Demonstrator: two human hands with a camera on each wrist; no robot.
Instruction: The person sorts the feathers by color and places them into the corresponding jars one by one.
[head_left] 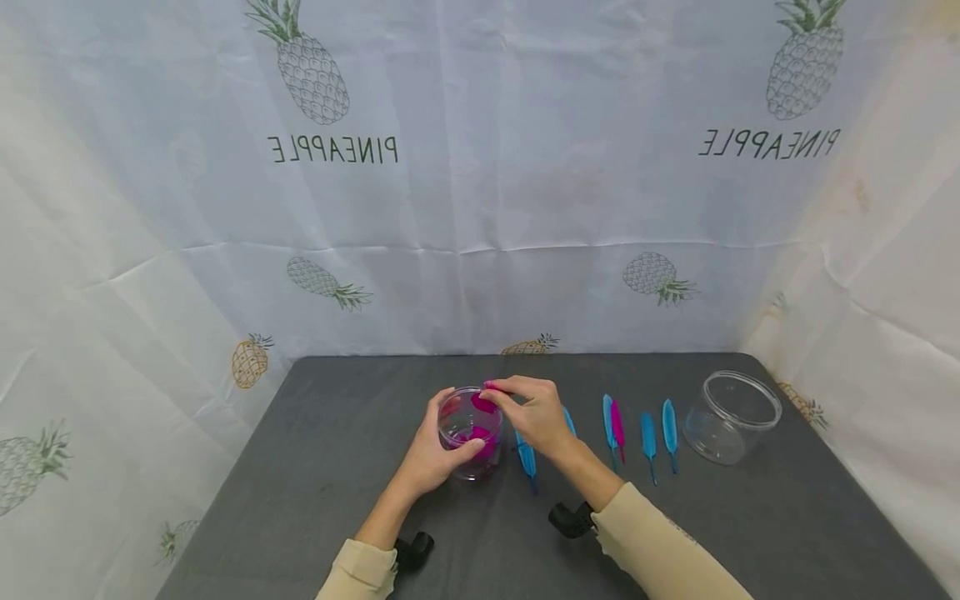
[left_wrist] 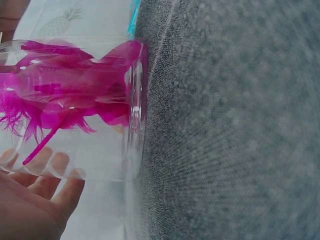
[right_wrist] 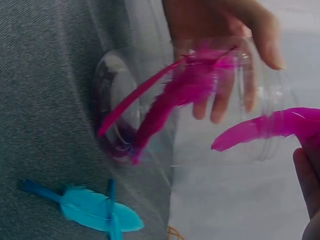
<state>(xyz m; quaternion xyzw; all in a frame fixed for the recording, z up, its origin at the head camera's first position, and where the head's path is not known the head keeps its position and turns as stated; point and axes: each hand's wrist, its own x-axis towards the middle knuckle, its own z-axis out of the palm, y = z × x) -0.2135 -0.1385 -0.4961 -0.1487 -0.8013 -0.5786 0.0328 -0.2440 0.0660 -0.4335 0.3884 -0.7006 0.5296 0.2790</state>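
Observation:
My left hand (head_left: 427, 457) grips a clear plastic jar (head_left: 471, 472) round its side, thumb near and fingers on the far side. Several magenta feathers (left_wrist: 70, 90) lie at angles inside that jar. Above its mouth, my right hand (head_left: 536, 417) pinches another magenta feather (right_wrist: 260, 129) between thumb and fingers; the feather's lower part hangs within the jar's opening. Just right of the jar, a few blue feathers (head_left: 527, 460) rest on the table, partly hidden beneath the right hand and forearm.
Farther right on the dark grey table (head_left: 315, 467) lie more blue feathers (head_left: 648, 437), with one magenta feather (head_left: 617, 423) against a blue one. A second clear jar (head_left: 712, 433) stands near the right edge. White pineapple-print cloth (head_left: 480, 200) hangs behind the table.

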